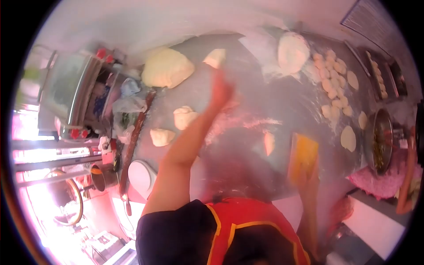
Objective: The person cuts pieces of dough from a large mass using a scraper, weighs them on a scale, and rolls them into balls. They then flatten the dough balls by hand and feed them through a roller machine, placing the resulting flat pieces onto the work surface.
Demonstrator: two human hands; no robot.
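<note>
My left hand is stretched over the middle of the worktop, blurred by motion, just below a pale lump of dough. Whether its fingers touch that lump I cannot make out. At the right, my right hand grips a flat yellow dough scraper. A small dough scrap lies to the scraper's left. Two cut dough pieces, one above the other, rest left of my left forearm. Behind them sits a large mass of dough.
Flour dusts the grey worktop. At the back right are a white floury mound, several small dough balls and flattened rounds. A metal bowl of filling stands far right, near another person's arm. A long wooden rod lies left.
</note>
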